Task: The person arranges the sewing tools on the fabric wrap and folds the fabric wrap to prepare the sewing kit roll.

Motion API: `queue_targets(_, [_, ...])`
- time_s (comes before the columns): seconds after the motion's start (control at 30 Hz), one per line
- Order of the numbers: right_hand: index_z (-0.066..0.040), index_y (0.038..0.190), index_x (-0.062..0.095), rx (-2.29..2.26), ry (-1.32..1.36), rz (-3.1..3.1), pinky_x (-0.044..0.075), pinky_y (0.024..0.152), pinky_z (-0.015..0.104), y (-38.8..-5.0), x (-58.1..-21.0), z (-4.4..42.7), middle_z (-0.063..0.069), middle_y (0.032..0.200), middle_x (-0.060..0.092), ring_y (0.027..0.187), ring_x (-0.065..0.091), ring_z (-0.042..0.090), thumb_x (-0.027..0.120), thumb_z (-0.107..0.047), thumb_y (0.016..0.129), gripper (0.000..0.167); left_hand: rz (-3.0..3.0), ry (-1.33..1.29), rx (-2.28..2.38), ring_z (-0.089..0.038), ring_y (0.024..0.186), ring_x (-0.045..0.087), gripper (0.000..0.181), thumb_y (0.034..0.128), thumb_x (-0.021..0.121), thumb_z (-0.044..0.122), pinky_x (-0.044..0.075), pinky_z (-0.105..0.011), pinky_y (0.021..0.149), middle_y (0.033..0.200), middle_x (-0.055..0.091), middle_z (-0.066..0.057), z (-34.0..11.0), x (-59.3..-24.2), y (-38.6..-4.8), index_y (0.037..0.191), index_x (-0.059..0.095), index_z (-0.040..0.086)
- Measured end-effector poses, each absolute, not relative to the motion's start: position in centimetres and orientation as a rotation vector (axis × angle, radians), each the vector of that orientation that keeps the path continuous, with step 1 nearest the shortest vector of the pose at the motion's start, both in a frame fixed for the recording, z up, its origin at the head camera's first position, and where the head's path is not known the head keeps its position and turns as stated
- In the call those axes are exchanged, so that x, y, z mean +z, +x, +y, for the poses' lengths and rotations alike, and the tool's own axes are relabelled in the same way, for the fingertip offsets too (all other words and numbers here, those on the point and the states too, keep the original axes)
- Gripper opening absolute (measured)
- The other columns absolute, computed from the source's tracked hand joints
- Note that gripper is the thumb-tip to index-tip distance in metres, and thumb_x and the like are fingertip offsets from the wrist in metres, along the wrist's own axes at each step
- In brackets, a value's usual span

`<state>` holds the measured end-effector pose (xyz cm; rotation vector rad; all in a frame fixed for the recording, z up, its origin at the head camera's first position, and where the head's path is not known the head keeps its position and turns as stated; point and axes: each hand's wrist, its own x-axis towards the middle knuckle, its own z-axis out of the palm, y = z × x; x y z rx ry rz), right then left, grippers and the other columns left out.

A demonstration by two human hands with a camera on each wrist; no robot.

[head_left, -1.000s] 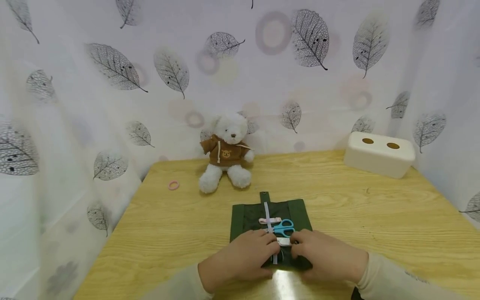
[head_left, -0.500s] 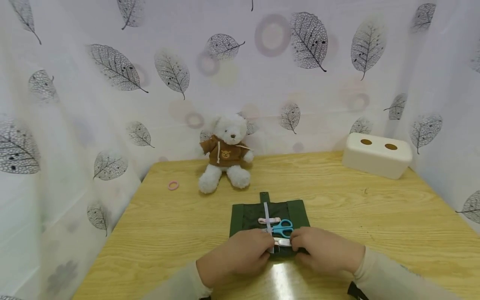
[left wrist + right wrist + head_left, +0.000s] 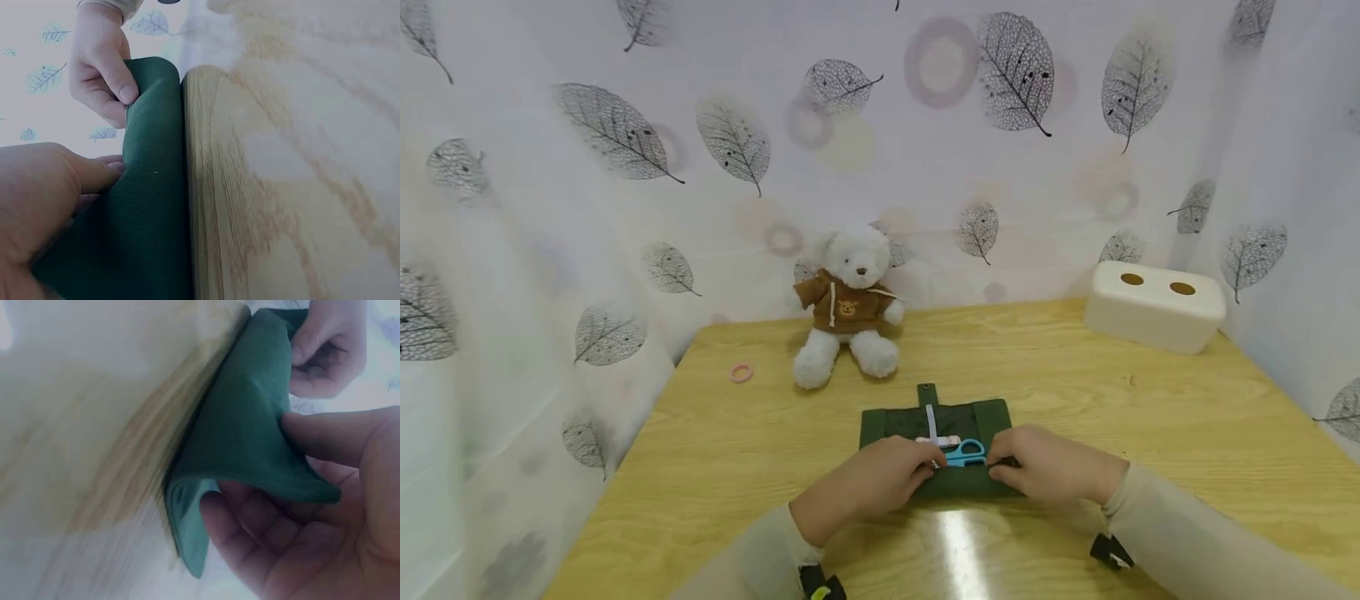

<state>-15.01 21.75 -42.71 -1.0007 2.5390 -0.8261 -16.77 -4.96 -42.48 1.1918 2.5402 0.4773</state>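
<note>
A dark green fabric roll-up pouch (image 3: 966, 483) lies unrolled on the table, its near edge folded up and over. My left hand (image 3: 883, 475) pinches that edge at the left, thumb outside. At the right, my right hand (image 3: 1052, 462) pinches the same edge; in the right wrist view its thumb presses the pouch (image 3: 237, 437) from outside, with fingers inside the fold. Light blue scissors (image 3: 957, 459) show between the hands, partly covered. Beyond them lies a pale pink strap-like item (image 3: 951, 440), under a lilac elastic band (image 3: 931, 421). The fold hides whatever lies nearest me.
A white teddy bear in a brown hoodie (image 3: 847, 312) sits behind the pouch. A pink ring (image 3: 741, 373) lies to its left. At the back right stands a cream box (image 3: 1153, 312) with two round holes. A leaf-print curtain (image 3: 865, 167) surrounds the wooden table (image 3: 737, 483).
Both hands have moved away from me, bringing the pouch's near edge up and over. The white-and-silver tool below the scissors is now covered by the fold.
</note>
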Motion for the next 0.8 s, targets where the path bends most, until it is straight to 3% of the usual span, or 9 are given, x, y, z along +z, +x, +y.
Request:
queue_targets(0.17, [-0.014,0.101,0.075,-0.839,-0.899,2.524,0.049,0.065,0.025,-16.0,-42.8,21.8,-0.011,0.089,0.066,0.069,0.053,0.001,0.062,-0.016,0.101,0.013,2.589,1.249,0.428,-0.002,0.098,0.063,0.022,0.1031,0.060,0.015,0.051,-0.019,0.082,0.113,0.069,0.008,-4.9,-42.7,-17.4,0.122,0.070,0.018])
queue_targets(0.33, [-0.016,0.099,0.073,-0.812,-0.876,2.539,0.050,0.067,0.027,-16.3,-42.9,21.4,-0.011,0.092,0.067,0.075,0.056,0.001,0.068,-0.017,0.097,0.006,2.584,1.616,0.315,-0.007,0.098,0.060,0.023,0.1018,0.061,0.012,0.048,-0.016,0.085,0.110,0.064,0.006,-4.9,-43.2,-18.1,0.119,0.072,0.023])
queue_targets(0.43, [-0.016,0.097,0.070,-0.814,-0.859,2.533,0.049,0.065,0.027,-16.2,-42.9,21.2,-0.011,0.089,0.065,0.073,0.055,0.002,0.069,-0.017,0.096,0.002,2.568,1.781,0.225,-0.008,0.100,0.059,0.020,0.1016,0.062,0.020,0.048,-0.018,0.088,0.111,0.064,0.006,-4.9,-43.1,-18.4,0.117,0.073,0.024])
queue_targets(0.6, [-0.018,0.092,0.063,-0.821,-0.863,2.550,0.046,0.062,0.025,-16.3,-43.0,21.0,-0.011,0.083,0.058,0.070,0.051,0.004,0.070,-0.015,0.096,0.009,2.589,1.814,0.003,-0.007,0.098,0.058,0.038,0.0935,0.069,0.050,0.048,-0.021,0.082,0.113,0.062,0.007,-4.8,-42.8,-18.4,0.121,0.072,0.024])
queue_targets(0.7, [-0.022,0.089,0.062,-0.766,-0.930,2.619,0.046,0.065,0.025,-16.2,-42.9,21.0,-0.012,0.087,0.054,0.073,0.048,0.004,0.072,-0.013,0.094,0.015,2.633,1.808,-0.147,-0.007,0.096,0.059,0.042,0.0904,0.071,0.052,0.049,-0.021,0.081,0.111,0.063,0.008,-4.5,-42.7,-18.2,0.120,0.072,0.023])
queue_targets(0.8, [-0.023,0.090,0.067,-0.667,-1.073,2.728,0.048,0.071,0.028,-15.9,-42.7,20.9,-0.011,0.094,0.054,0.082,0.049,0.005,0.075,-0.017,0.092,0.010,2.693,1.743,-0.253,-0.008,0.091,0.060,0.035,0.0920,0.071,0.049,0.049,-0.022,0.076,0.105,0.066,0.008,-4.1,-42.7,-18.0,0.114,0.074,0.022])
